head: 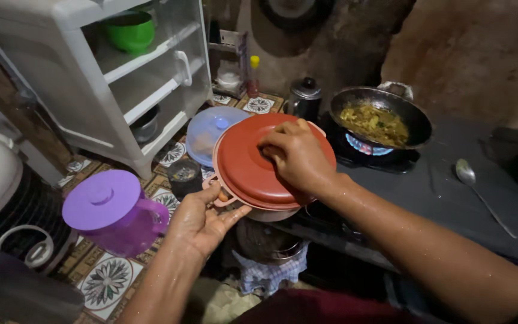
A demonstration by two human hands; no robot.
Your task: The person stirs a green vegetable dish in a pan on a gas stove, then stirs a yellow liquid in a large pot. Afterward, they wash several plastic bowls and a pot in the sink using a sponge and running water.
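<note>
The left hand (202, 219) cups the rim of a pink container (235, 195) from below; the right hand (295, 153) presses its red lid (244, 162) down. The lid looks seated, held above the tiled surface (109, 279), beside a purple jug (112, 210) and a wok (382, 117) over flame.

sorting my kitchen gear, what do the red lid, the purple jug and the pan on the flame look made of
Red lid: likely plastic, smooth, evenly coloured, soft sheen.
Purple jug: plastic, see-through tinted body under an opaque lid.
Pan on the flame: metal, dark and dull, probably blackened by use.
</note>
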